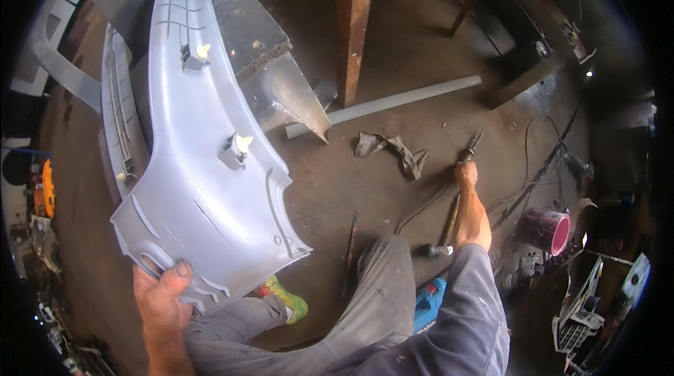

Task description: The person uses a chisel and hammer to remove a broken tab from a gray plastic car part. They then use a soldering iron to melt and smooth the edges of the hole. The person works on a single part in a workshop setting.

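A large light-grey plastic trim panel (203, 186) leans across my lap on the left, its ribbed inner side facing up. Two pale clips, an upper clip (203, 51) and a lower clip (243, 143), stick out of mounts on it. My left hand (163, 299) grips the panel's lower corner by a slot, thumb on top. Out to the right, low over the floor, my right hand (466, 174) is closed around a slim dark tool (474, 148) with a narrow tip; its exact kind is unclear. A cord (423, 209) runs near that hand.
A crumpled rag (393, 150) and a long grey strip (407, 102) lie on the floor ahead. A hammer (439, 250) rests below my right forearm, beside a blue tool (430, 302). A pink bucket (549, 231) stands right; a rusty wooden-looking leg (353, 32) rises ahead.
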### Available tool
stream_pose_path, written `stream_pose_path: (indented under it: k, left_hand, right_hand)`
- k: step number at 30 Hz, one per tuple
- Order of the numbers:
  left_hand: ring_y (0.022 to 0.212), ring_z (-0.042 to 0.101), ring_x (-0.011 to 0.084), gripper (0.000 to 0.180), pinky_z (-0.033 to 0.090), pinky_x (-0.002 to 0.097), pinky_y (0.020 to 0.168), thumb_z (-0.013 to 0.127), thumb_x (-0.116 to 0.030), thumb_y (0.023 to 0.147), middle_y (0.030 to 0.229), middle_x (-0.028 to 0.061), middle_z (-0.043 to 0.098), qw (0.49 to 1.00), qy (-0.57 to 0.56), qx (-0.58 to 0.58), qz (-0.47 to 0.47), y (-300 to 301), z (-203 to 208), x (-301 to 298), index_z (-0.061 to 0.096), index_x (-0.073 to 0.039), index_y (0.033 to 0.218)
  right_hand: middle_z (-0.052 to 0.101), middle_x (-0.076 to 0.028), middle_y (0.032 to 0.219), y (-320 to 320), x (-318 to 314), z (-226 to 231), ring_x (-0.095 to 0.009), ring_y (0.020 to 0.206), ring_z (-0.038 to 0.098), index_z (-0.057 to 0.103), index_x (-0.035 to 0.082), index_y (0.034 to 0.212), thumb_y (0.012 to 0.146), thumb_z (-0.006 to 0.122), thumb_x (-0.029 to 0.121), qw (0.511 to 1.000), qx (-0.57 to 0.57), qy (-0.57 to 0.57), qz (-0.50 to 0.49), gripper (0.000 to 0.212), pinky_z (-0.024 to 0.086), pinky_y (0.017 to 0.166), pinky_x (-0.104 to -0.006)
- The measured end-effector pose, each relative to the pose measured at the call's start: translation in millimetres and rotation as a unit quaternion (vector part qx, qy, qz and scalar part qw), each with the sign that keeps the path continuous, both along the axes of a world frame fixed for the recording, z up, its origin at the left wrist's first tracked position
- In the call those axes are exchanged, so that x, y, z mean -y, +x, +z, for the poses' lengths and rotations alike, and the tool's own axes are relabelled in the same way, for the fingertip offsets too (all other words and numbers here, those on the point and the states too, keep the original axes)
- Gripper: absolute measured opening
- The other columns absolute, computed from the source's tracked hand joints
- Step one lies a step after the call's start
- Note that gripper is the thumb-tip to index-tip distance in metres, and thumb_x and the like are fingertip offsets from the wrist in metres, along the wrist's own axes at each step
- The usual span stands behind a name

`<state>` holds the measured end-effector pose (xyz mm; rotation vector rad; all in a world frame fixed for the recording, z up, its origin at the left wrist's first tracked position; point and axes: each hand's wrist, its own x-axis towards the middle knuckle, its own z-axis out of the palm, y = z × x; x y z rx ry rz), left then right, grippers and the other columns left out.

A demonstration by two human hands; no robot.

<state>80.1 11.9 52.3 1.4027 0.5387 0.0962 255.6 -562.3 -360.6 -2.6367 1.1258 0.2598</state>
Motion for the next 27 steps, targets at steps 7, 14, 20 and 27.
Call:
stream_pose_path:
  k: [7, 14, 20, 27]
  left_hand:
    - [0.102, 0.060, 0.0223, 0.050, 0.048, 0.0361, 0.091, 0.068, -0.004, 0.078, 0.111, 0.0125, 0.061, 0.996, -0.047, -0.031, 0.067, 14, 14, 5, 0.051, 0.005, 0.124]
    - [0.094, 0.060, 0.0166, 0.035, 0.047, 0.0323, 0.088, 0.069, -0.006, 0.082, 0.103, 0.0075, 0.064, 0.996, 0.027, 0.039, -0.072, 5, 29, -6, 0.059, 0.003, 0.114]
    - [0.089, 0.053, 0.0109, 0.019, 0.040, 0.0277, 0.085, 0.070, -0.018, 0.088, 0.092, 0.0010, 0.063, 0.996, 0.045, 0.046, -0.057, -35, 11, -31, 0.066, -0.003, 0.099]
    - [0.078, 0.054, 0.0106, 0.030, 0.045, 0.0309, 0.070, 0.067, -0.027, 0.091, 0.085, 0.0044, 0.065, 0.964, 0.231, 0.010, -0.128, -47, 35, -34, 0.066, 0.003, 0.095]
  right_hand:
    - [0.059, -0.005, 0.065, 5, 32, 21, -0.017, 0.052, 0.053, 0.067, 0.009, 0.080, 0.087, 0.061, 0.025, 0.897, 0.279, 0.306, -0.155, 0.019, 0.042, 0.049, -0.0349]
    - [0.056, 0.000, 0.082, -88, -68, 212, -0.008, 0.065, 0.050, 0.050, 0.006, 0.130, 0.098, 0.051, 0.024, 0.739, 0.491, 0.462, -0.003, 0.037, 0.041, 0.058, -0.0227]
    - [0.062, -0.003, 0.098, -228, -170, 321, -0.013, 0.087, 0.057, 0.055, 0.003, 0.123, 0.084, 0.063, 0.000, 0.736, 0.399, 0.441, 0.322, 0.041, 0.045, 0.076, -0.0258]
    - [0.061, -0.013, 0.093, -273, -280, 366, -0.023, 0.079, 0.061, 0.058, 0.001, 0.114, 0.073, 0.069, -0.004, 0.709, 0.328, 0.396, 0.483, 0.042, 0.048, 0.070, -0.0304]
